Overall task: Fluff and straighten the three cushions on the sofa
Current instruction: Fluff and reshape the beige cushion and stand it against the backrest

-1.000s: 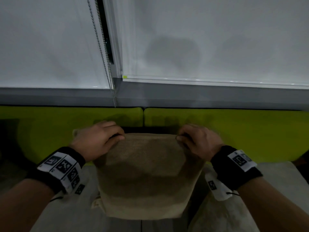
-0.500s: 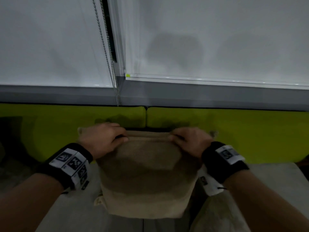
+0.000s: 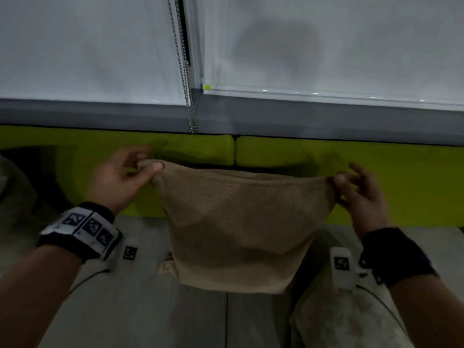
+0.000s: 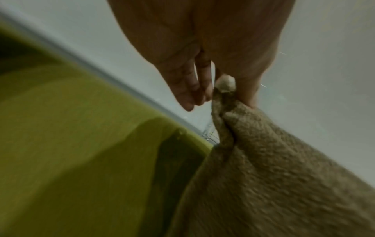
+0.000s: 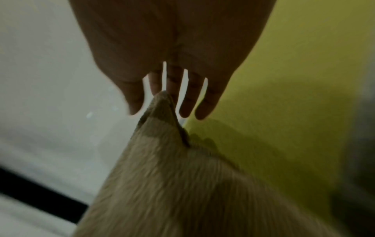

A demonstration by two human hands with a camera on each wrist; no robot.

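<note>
A tan textured cushion point(image 3: 241, 222) stands upright on the grey sofa seat point(image 3: 140, 310), leaning toward the green backrest point(image 3: 401, 177). My left hand point(image 3: 148, 167) pinches its top left corner between thumb and fingers; the left wrist view shows the corner point(image 4: 223, 89) bunched in that pinch. My right hand point(image 3: 339, 182) pinches the top right corner, its other fingers spread. In the right wrist view the corner tip point(image 5: 162, 97) sits between thumb and forefinger. The top edge is stretched taut between both hands.
A pale cushion point(image 3: 346, 322) lies on the seat at the lower right, under my right forearm. Another pale cushion point(image 3: 12, 197) shows at the far left edge. White roller blinds point(image 3: 326, 46) with a bead chain point(image 3: 184, 71) hang behind the sofa.
Both hands slid outward from the middle of the cushion's top edge to its two corners. The top edge is now pulled wide and straight.
</note>
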